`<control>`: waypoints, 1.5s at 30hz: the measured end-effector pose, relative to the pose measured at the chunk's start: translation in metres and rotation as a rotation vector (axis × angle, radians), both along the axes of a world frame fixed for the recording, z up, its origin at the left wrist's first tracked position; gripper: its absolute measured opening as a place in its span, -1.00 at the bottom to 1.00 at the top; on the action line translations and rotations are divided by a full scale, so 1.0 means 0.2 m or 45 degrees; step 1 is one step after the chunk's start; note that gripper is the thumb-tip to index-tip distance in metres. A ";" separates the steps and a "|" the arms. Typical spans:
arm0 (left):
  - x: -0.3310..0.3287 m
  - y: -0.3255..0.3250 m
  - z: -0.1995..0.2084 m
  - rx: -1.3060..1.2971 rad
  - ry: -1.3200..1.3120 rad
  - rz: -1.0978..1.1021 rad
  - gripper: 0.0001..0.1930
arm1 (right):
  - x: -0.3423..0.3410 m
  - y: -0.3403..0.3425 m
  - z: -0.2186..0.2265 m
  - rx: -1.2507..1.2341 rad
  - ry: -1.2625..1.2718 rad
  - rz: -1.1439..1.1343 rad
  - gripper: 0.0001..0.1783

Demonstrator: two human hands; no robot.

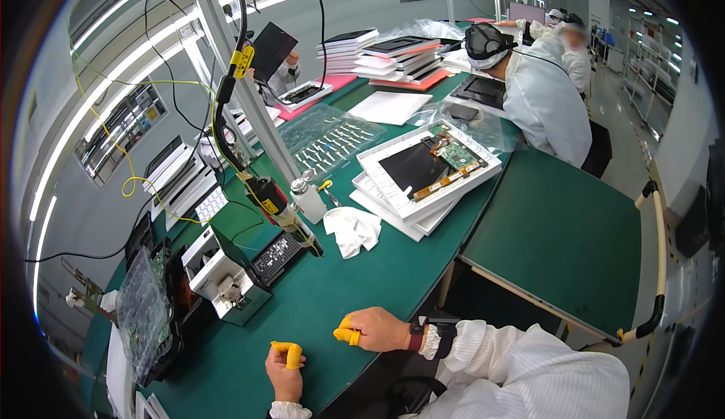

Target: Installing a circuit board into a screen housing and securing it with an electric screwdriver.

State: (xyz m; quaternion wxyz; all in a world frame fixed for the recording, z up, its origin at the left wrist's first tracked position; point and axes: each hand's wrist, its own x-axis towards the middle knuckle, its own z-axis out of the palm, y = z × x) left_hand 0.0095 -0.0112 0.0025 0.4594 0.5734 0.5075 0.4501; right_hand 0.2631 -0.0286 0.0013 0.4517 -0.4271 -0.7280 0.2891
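Observation:
Both hands are over the near edge of the green table (393,268), with yellow finger cots on their fingers. My left hand (285,374) has its fingers curled inward. To the right and a little farther off, my right hand (383,330) is closed, its thumb and forefinger drawn together. No object shows in either hand, but the insides of both are hidden. Beyond them lies a crumpled white cloth (353,230). Left of the cloth, a screwdriver-like powered tool (276,204) hangs down on a black cable. A metal-faced box (226,283) stands nearest on the left.
A white tray (487,173) holds a black panel and green circuit board. Behind the cloth are a pump bottle (306,200) and a clear tray of small parts (332,143). A keyboard (278,259) adjoins the box. At right, a co-worker (544,102) bends over the table.

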 end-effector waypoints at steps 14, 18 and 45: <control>0.01 -0.02 0.02 0.026 0.002 0.004 -0.84 | -0.01 -0.01 0.03 -0.018 -0.042 -0.014 -0.75; 0.01 -0.01 0.01 0.015 0.005 0.006 -0.86 | -0.01 0.00 -0.02 0.072 -0.013 -0.038 -0.79; 0.03 -0.05 0.03 0.190 0.201 0.073 -0.84 | -0.01 -0.01 -0.01 -0.180 0.049 0.054 -0.66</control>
